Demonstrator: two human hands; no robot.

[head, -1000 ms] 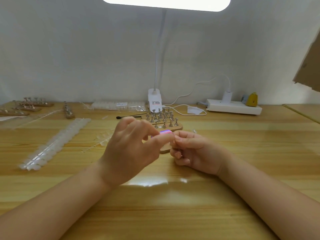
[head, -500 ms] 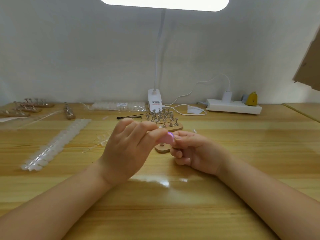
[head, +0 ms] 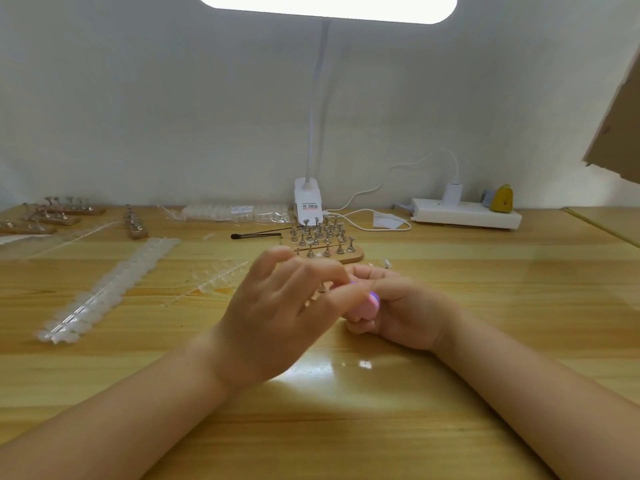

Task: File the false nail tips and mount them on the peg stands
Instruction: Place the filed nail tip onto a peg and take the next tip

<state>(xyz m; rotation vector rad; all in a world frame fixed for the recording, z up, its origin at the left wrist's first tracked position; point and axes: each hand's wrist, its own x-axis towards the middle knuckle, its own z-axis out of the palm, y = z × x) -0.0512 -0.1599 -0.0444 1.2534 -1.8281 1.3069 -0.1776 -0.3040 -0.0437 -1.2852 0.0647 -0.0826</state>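
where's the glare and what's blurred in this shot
Head view: the lamp overhead is blown out white and mirrors as a glare patch on the table between the wrists; the left hand is smeared by motion, the right hand sharper; the table's far edge bows from the wide lens.

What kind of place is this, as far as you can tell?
Probably a nail-craft worktable: strips of false nail tips lie on the wooden desk, a peg stand waits behind the hands, under a clip lamp.

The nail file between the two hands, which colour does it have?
Pink, with a purple edge; the nail file shows only in the head view.
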